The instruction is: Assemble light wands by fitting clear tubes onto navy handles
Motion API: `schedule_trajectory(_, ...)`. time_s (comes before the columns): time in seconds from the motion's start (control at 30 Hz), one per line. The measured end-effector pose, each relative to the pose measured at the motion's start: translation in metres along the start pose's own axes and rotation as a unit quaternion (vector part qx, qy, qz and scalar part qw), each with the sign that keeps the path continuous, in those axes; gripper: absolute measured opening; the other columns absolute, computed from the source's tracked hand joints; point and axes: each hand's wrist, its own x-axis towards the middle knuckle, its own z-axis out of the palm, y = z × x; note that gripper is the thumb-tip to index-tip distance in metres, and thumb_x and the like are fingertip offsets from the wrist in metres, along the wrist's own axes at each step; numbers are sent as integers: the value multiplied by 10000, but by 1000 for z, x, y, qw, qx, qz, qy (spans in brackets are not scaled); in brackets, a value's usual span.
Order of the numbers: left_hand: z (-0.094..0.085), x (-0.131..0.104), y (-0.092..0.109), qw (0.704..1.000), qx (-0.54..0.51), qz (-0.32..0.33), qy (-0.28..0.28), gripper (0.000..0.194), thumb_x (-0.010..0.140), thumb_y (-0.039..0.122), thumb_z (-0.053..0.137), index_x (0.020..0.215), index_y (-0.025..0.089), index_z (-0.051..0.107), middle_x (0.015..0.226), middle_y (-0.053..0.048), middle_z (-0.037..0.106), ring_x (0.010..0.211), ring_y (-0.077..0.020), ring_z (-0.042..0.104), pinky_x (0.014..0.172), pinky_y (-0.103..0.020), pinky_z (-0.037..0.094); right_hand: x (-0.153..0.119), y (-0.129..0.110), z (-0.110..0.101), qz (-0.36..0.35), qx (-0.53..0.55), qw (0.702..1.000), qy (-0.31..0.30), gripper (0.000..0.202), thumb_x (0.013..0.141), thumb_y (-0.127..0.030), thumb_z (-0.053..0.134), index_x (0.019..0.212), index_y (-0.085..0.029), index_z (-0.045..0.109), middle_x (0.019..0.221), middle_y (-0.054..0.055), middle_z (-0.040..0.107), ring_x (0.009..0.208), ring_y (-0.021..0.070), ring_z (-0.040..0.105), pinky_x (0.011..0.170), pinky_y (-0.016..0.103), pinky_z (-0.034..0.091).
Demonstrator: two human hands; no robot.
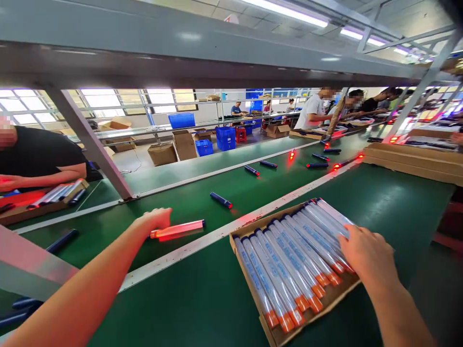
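My left hand [157, 220] is over the green conveyor belt, its fingers curled at the near end of a glowing red tube [179, 229]; whether it grips the tube is hidden. On the right, my right hand [365, 246] rests at the right edge of a shallow cardboard tray [249, 224], fingers bent over the outermost tube. In the tray several clear tubes [289, 255] with orange ends and dark caps lie side by side. A dark blue flashlight [221, 200] with a lit red tip lies on the belt beyond the tray.
More dark flashlights [268, 164] are scattered along the belt. A metal post [90, 140] stands at the left, beside a person in black [39, 154] with another tray. A long cardboard box [408, 161] sits at the right. People work farther back; a metal beam crosses overhead.
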Motion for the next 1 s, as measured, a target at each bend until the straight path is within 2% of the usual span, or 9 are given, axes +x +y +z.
schedule_trajectory(0.23, 47, 67, 100, 982, -71, 173, 3, 451, 936, 326, 640, 1360, 206, 547, 1504, -113, 458, 1347, -320, 464, 1102, -584, 394, 8, -7, 18, -17, 0, 999, -42, 213, 877, -260, 551, 968, -135, 698, 928, 208, 665, 837, 368, 634, 708, 422, 437)
schedule_trajectory(0.37, 52, 62, 113, 969, -153, 192, -1, 333, 931, 328, 648, 1225, 175, 630, 1391, -104, 563, 1298, -296, 512, 1091, -566, 405, 14, -10, 1, 69, 122, 987, -81, 198, 818, -306, 594, 966, -193, 661, 889, 208, 675, 764, 351, 649, 675, 443, 455)
schedule_trajectory(0.47, 36, 36, 104, 957, -246, 155, 20, 316, 931, 344, 643, 1188, 161, 628, 1302, -102, 606, 1221, -278, 563, 1042, -537, 451, 6, -25, -29, 188, 346, 914, -97, 382, 690, -328, 747, 1030, -270, 582, 809, 136, 687, 625, 300, 653, 566, 422, 447)
schedule_trajectory(0.6, 9, -51, 90, 907, -410, 84, 38, 326, 963, 441, 539, 1152, 175, 526, 1086, -91, 662, 1040, -249, 664, 934, -456, 525, -27, -79, -83, 154, 725, 659, -129, 912, 497, -329, 912, 1300, -373, 482, 846, 18, 657, 671, 277, 694, 483, 333, 482)
schedule_trajectory(0.73, 12, -188, 89, 827, -559, 46, -45, 397, 978, 581, 352, 1116, 218, 430, 751, -14, 650, 676, -212, 716, 652, -358, 587, -71, -154, -131, 120, 851, 434, -271, 566, 568, -433, 907, 1014, -278, 594, 738, -49, 560, 591, 176, 623, 480, 289, 520)
schedule_trajectory(0.8, 27, -254, 94, 756, -645, 5, -113, 463, 962, 623, 348, 1155, 212, 439, 659, 9, 616, 460, -159, 611, 464, -280, 515, -96, -191, -150, 121, 876, 332, -328, 445, 663, -523, 841, 877, -237, 576, 717, -44, 552, 566, 147, 579, 455, 272, 498)
schedule_trajectory(0.87, 48, -306, 100, 645, -747, -41, -156, 553, 905, 671, 467, 1175, 189, 494, 624, 25, 585, 373, -97, 499, 381, -204, 410, -123, -224, -165, 136, 880, 287, -353, 417, 682, -498, 833, 863, -217, 584, 732, -30, 588, 583, 142, 587, 461, 256, 490)
schedule_trajectory(0.93, 68, -344, 104, 549, -818, -70, -155, 644, 802, 707, 621, 1142, 163, 561, 640, 31, 572, 376, -64, 483, 376, -170, 364, -151, -252, -177, 158, 870, 306, -353, 442, 640, -375, 881, 940, -205, 605, 804, -4, 657, 662, 164, 651, 532, 262, 531)
schedule_trajectory(1.0, 82, -370, 105, 518, -842, -76, -131, 671, 741, 724, 684, 1075, 148, 600, 656, 33, 567, 393, -53, 502, 390, -160, 360, -178, -272, -185, 160, 858, 329, -359, 537, 628, -302, 900, 1061, -210, 596, 856, 7, 686, 712, 179, 680, 582, 277, 554)
